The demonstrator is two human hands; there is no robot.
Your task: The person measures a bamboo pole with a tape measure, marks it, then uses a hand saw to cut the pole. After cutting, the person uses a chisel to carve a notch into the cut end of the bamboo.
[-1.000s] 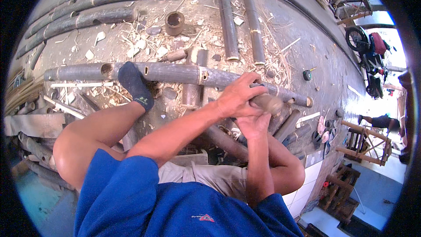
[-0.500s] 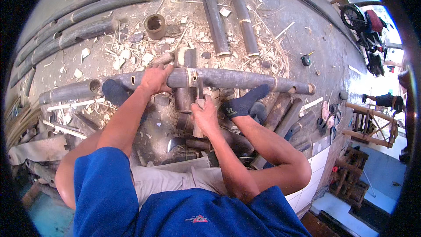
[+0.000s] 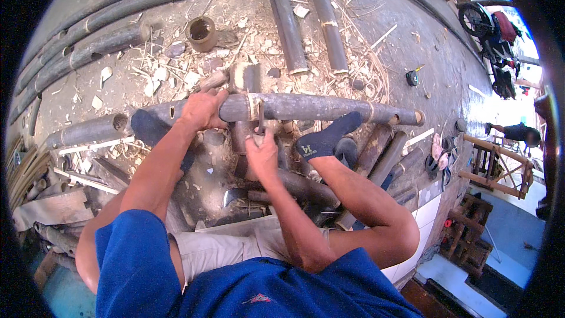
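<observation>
A long dark bamboo pole [image 3: 329,106] lies crosswise before me, with holes cut in its side and a pale ring at a node near the middle. My left hand [image 3: 204,109] presses over the pole left of that ring, fingers curled around it. My right hand [image 3: 262,152] is closed round the handle of a chisel [image 3: 261,119]. Its narrow metal blade points away from me and meets the pole beside the pale ring, where it covers the spot. Most of the handle is hidden in my fist. Beneath the pole, a short thick bamboo piece [image 3: 242,135] runs crosswise to it.
My socked feet [image 3: 329,137] rest close to the pole. Pale chips and shavings litter the floor. More bamboo poles [image 3: 286,23] lie ahead and at the far left, near a hollow bamboo stump [image 3: 201,33]. A tape measure [image 3: 412,78] sits at right; a motorbike [image 3: 491,32] stands beyond.
My right hand has shifted slightly left with the chisel, and the blade now covers the small hole by the ring. My left hand keeps its hold on the pole.
</observation>
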